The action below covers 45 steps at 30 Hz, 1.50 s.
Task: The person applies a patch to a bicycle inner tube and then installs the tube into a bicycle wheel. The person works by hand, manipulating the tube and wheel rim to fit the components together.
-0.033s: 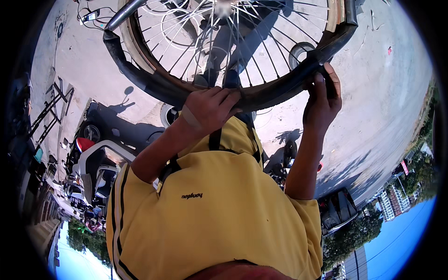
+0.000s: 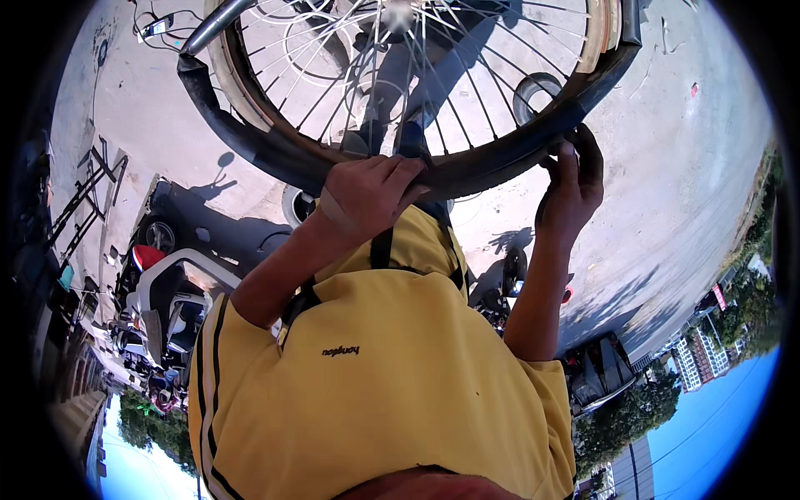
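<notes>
A spoked wheel (image 2: 397,17) stands in front of me, its lower arc towards my body. A black inner tube (image 2: 218,117) lies along the tyre (image 2: 479,185) and bulges loose at the left and right. My left hand (image 2: 367,196) is closed over the tyre and tube at the bottom middle, thumb hidden. Further right, my right hand (image 2: 575,179) pinches the tube's lower edge between thumb and curled fingers; the exact contact is in shadow.
A loose tyre (image 2: 535,93) lies on the ground beyond the wheel. At left are a parked scooter (image 2: 167,300), a black metal frame (image 2: 92,192) and a cabled device (image 2: 156,27). A dark vehicle (image 2: 602,373) stands at lower right.
My right hand has shifted slightly down and left along the tube, its fingers more curled. My left hand keeps its hold, and the wheel is nearly unmoved.
</notes>
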Available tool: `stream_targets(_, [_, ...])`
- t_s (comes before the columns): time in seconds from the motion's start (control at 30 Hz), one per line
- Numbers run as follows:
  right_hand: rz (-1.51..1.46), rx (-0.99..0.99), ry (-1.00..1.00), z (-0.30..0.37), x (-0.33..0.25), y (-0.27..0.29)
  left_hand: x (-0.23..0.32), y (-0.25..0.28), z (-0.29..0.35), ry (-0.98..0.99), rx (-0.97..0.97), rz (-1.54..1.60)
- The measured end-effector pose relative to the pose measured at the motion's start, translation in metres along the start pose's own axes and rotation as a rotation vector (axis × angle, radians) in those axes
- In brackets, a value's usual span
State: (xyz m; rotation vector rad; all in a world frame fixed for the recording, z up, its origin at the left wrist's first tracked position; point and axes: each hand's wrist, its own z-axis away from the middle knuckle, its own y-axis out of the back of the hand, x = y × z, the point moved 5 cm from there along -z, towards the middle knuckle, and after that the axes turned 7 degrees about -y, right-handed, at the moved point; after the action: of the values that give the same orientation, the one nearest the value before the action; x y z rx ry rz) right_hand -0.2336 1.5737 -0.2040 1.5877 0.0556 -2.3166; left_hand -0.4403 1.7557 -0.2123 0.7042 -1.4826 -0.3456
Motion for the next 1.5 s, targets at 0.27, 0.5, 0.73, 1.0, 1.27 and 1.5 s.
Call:
stream_targets(0.27, [0.141, 0.021, -0.652, 0.033, 0.075, 0.012, -0.027, 0.007, -0.011, 0.325, 0.130, 0.394])
stream_targets(0.5, [0.318, -0.003, -0.634, 0.024, 0.057, 0.002, -0.033, 0.008, -0.015, 0.407, 0.098, 0.493])
stream_targets(0.73, [0.299, 0.030, -0.632, 0.047, 0.043, 0.003, -0.026, 0.005, -0.014, 0.397, -0.137, 0.497])
stream_targets(1.0, [0.238, 0.115, -0.672, 0.058, 0.028, 0.007, -0.011, 0.009, -0.021, 0.224, -0.127, 0.459])
stream_targets(1.27, [0.260, 0.146, -0.728, 0.060, 0.027, -0.002, -0.029, 0.001, -0.019, 0.483, -0.319, 0.725])
stream_targets(1.5, [0.275, 0.092, -0.806, 0.055, 0.026, -0.010, -0.030, 0.002, -0.024, 0.568, -0.337, 0.901])
